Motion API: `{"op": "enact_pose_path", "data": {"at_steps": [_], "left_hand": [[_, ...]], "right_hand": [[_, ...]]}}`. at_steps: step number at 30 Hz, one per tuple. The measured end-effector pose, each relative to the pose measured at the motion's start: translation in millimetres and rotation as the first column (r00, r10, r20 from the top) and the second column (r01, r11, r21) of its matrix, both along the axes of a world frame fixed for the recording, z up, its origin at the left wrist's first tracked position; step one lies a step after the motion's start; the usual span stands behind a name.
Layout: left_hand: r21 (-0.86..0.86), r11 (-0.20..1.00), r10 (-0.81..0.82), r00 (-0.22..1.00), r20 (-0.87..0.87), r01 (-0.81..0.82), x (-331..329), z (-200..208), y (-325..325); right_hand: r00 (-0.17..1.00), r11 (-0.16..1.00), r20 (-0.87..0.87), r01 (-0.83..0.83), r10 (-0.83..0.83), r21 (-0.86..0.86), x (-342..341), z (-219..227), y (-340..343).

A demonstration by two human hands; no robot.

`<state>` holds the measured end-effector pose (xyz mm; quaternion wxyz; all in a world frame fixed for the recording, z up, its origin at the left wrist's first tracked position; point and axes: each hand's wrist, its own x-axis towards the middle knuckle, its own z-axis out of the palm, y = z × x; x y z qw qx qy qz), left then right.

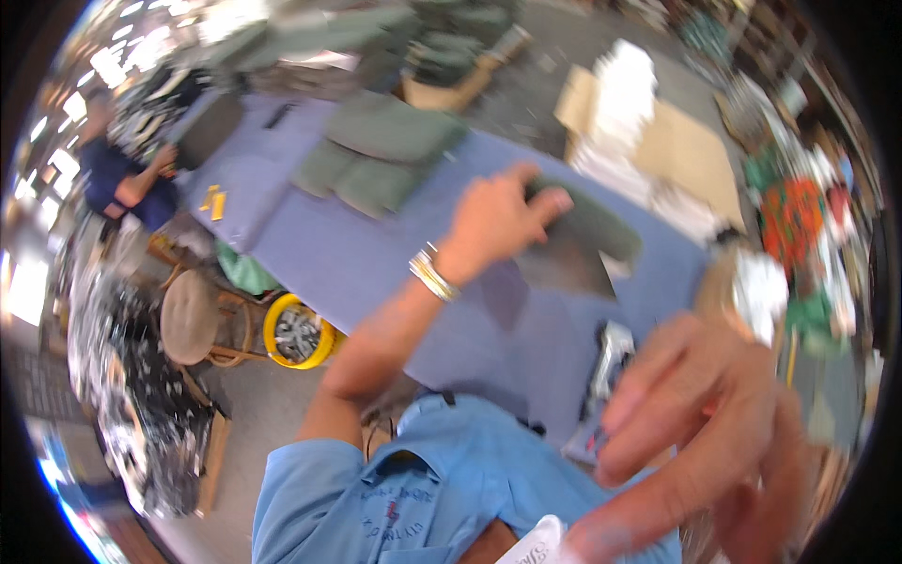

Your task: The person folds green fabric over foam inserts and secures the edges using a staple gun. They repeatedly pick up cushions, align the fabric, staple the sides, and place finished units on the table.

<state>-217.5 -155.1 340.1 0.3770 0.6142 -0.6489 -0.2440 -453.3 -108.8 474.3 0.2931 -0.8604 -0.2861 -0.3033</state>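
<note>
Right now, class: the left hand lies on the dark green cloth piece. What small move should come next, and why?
Probably close the left hand on the dark green cloth piece: its fingers lie over the near edge without clearly gripping, and the right hand is raised, open and empty, close to the camera.

Light blue short-sleeved shirt (442, 489), dark print on chest; stacked silver bangles (433, 274) at left wrist; forearms bare.

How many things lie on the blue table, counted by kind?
Grey-green cloth piece under the left hand: 1
Stacks of grey-green cloth pieces: 1
Yellow clips: 2
Total on the blue table: 4
</note>
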Motion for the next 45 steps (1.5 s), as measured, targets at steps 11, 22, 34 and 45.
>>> {"op": "enact_pose_path", "data": {"at_steps": [11, 22, 34, 45], "left_hand": [[-0.304, 0.95, 0.243, 0.771, 0.588, -0.068, -39.6, 22.9, -27.9], [-0.501, 0.866, 0.301, 0.795, 0.527, 0.004, -42.5, 6.9, -46.4], [-0.456, 0.873, 0.139, 0.984, -0.11, -0.174, -3.2, -57.7, -18.4], [-0.537, 0.828, 0.077, 0.981, -0.178, -0.162, -9.4, -87.6, 21.6]], "right_hand": [[0.986, 1.0, -0.163, -0.01, 0.014, 0.028, -18.0, -16.0, 57.7], [0.998, 0.971, -0.037, -0.039, 0.049, 0.234, 3.1, -85.0, 54.6], [0.987, 0.965, 0.071, -0.159, 0.147, 0.211, -86.3, -17.8, 55.6], [0.612, 0.65, 0.779, -0.649, 0.137, 0.396, -96.5, -52.0, 67.3]]}}
